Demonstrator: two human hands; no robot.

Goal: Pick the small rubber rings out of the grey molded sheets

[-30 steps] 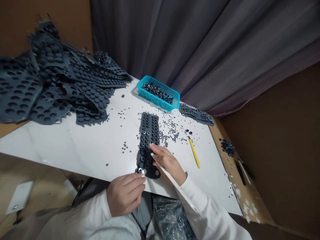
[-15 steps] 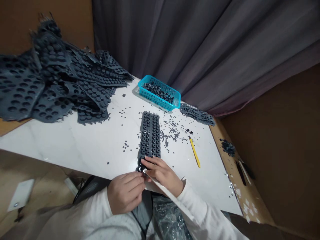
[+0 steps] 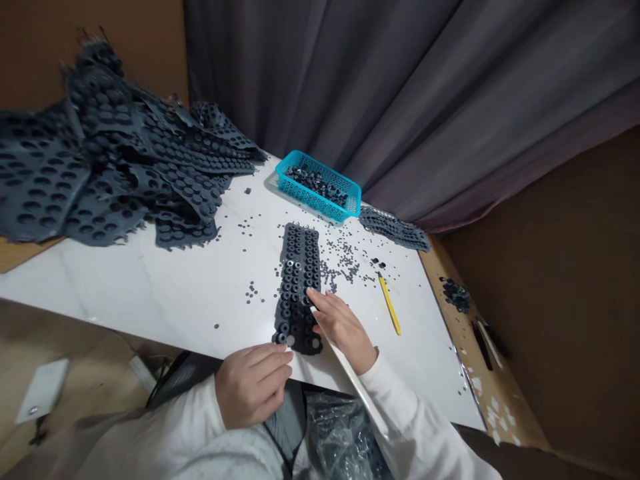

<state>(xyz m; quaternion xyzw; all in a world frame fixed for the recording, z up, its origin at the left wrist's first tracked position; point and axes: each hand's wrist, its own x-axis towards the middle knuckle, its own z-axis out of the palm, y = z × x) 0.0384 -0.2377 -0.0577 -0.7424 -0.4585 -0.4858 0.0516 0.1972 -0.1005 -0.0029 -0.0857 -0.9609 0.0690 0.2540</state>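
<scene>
**Hands at the Lower End of the Punched Rubber Strip**

The punched rubber strip [image 3: 298, 287] lies lengthwise on the white marble-look tabletop [image 3: 150, 293], its lower end close to the tabletop's near edge. This strip serves as the reference point below.

The left hand [image 3: 253, 389] lies just below the strip's lower end. Its fingers [image 3: 270, 361] are extended and relaxed, not clenched, and no held item shows. The right hand [image 3: 343, 327] rests just beside the strip's right edge, with its fingertips [image 3: 320, 299] curved toward the rubber. A long white plastic strip [image 3: 353, 373] runs beneath that hand; whether the fingers grip it cannot be told.

Open tabletop extends left of the strip, marked by a few loose black rubber bits [image 3: 250, 291]. Right of it, more bits [image 3: 340, 263] and a yellow pencil [image 3: 389, 305] occupy the surface. Beyond its upper end sit a blue plastic basket [image 3: 318, 187] and a smaller rubber piece [image 3: 394, 228]. A heap of punched rubber sheets [image 3: 115, 160] lies up and to the left.
</scene>
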